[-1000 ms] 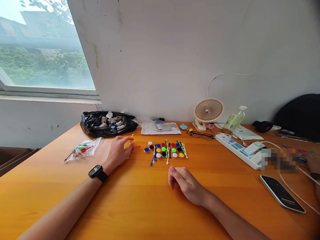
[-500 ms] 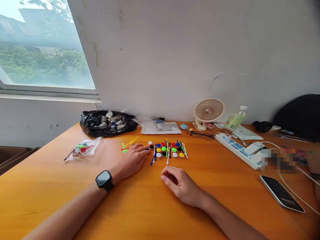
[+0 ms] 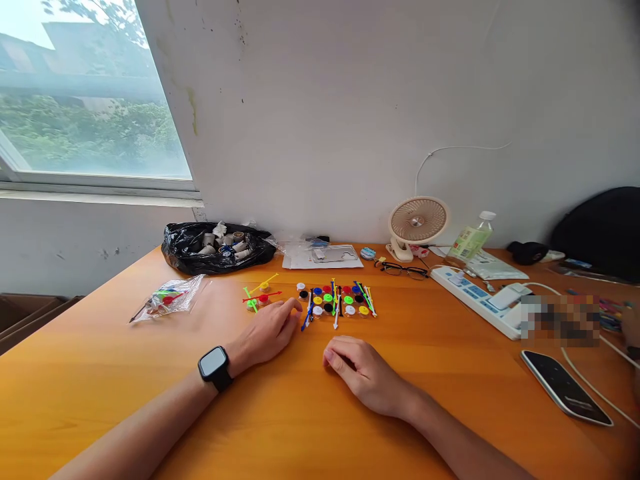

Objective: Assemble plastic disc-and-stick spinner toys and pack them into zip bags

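A cluster of small coloured caps and sticks (image 3: 333,301) lies on the orange tabletop (image 3: 300,413), near its middle. Just left of the cluster sits a smaller group of loose sticks (image 3: 260,297) in yellow, red and green, with a few caps among them. The left hand (image 3: 270,330) rests palm down between the two groups, fingers loosely spread, fingertips at the near-left edge of the cluster; it grips nothing. A black smartwatch (image 3: 215,368) is on that wrist. The right hand (image 3: 363,373) lies on the tabletop nearer the person, fingers curled under, empty as far as can be seen. Further left lies a clear bag (image 3: 170,299) of coloured pieces; behind it a black bag (image 3: 215,247) of spools. To the right stand a small fan (image 3: 417,223), spectacles (image 3: 403,269), a power strip (image 3: 475,300) and a phone (image 3: 565,387).
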Motion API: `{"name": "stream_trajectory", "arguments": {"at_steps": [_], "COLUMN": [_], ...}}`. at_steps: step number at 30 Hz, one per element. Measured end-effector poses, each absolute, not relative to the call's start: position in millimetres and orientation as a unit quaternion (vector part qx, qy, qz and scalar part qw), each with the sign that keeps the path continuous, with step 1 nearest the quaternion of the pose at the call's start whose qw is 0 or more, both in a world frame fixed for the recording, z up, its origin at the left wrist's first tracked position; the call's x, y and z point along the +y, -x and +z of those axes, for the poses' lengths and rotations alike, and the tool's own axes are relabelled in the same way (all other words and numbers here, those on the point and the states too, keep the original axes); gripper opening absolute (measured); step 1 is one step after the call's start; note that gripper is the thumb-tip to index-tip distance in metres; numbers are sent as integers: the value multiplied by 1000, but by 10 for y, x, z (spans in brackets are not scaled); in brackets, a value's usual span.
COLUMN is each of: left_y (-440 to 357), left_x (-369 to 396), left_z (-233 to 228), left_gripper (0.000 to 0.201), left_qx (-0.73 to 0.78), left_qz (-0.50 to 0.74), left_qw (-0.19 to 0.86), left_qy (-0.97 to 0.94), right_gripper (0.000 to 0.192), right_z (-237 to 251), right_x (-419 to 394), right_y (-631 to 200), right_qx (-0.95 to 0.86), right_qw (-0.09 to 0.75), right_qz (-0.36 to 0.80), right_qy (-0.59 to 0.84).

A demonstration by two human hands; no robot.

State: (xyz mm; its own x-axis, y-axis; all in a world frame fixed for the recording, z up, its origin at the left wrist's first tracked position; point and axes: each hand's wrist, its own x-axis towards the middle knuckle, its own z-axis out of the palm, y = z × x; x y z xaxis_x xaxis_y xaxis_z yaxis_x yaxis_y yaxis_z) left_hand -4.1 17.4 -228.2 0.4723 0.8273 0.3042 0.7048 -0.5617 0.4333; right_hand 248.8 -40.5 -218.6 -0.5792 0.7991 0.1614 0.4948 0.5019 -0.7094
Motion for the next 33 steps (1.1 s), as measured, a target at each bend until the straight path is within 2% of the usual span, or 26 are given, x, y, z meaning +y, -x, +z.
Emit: {"name": "stream_trajectory", "arguments": {"at_steps": [7, 16, 21, 25, 28, 33], "left_y": [-62, 13, 15, -41, -107, -128], "left_x": [145, 173, 99, -44, -142, -210], "left_z": [-2266, -2333, -2237, -2164, -2136, -2110], "left_gripper": [16, 15, 18, 20, 22, 22], "left_qx": [497, 535, 493, 428, 390, 393], "left_qz": [224, 240, 321, 310, 270, 285], "left_qw": [121, 104, 141, 148, 157, 225], "left_qy": [-830, -803, -796, -836, -866, -845], "right_gripper": [41, 41, 27, 46, 41, 35], "right_z": [-2187, -2153, -2184, -2172, -2127, -2090], "right_x": [-411, -416, -371, -280, -241, -228], "right_y": [-2483, -2491, -2484, -2519, -2550, -2565], "right_qx": [-839, -827, -734, -590, -529, -497], "right_qw": [233, 244, 336, 446, 463, 489], "right_qz": [303, 329, 419, 534, 594, 587], "right_qy": [387, 385, 416, 410, 391, 411]}}
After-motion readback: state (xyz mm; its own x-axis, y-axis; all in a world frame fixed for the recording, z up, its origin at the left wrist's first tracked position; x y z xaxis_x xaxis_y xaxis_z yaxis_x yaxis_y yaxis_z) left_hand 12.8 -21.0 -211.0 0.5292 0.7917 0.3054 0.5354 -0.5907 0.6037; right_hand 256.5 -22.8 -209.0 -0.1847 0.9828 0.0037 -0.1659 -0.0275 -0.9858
